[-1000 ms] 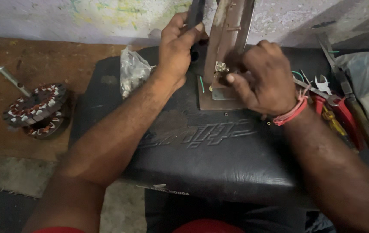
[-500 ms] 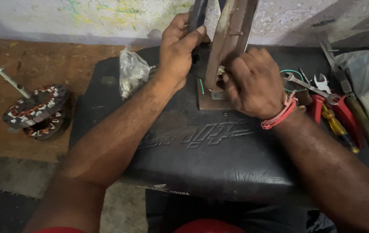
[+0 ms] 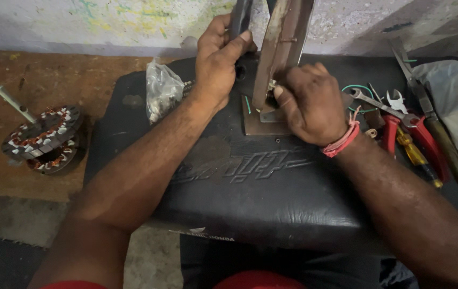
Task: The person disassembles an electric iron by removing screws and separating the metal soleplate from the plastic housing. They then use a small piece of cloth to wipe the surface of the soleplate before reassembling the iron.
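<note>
A rusty upright metal stand (image 3: 282, 48) rises from a flat base plate (image 3: 256, 126) on a black padded seat (image 3: 250, 176). My left hand (image 3: 218, 64) grips a dark bar at the stand's left side, near the top of the view. My right hand (image 3: 309, 104) is closed against the lower front of the stand, fingers pinched on a small part there that is mostly hidden. A red thread band circles my right wrist.
A clear plastic bag (image 3: 162, 91) lies left of the stand. Red-handled pliers (image 3: 422, 134), a yellow-handled screwdriver (image 3: 414, 155), a spanner (image 3: 371, 99) and green wire lie on the right. A wound motor stator with shaft (image 3: 41, 136) sits on the brown floor at left.
My right hand has shifted slightly left and closed tighter over the small part at the stand's lower front. The left hand holds its grip.
</note>
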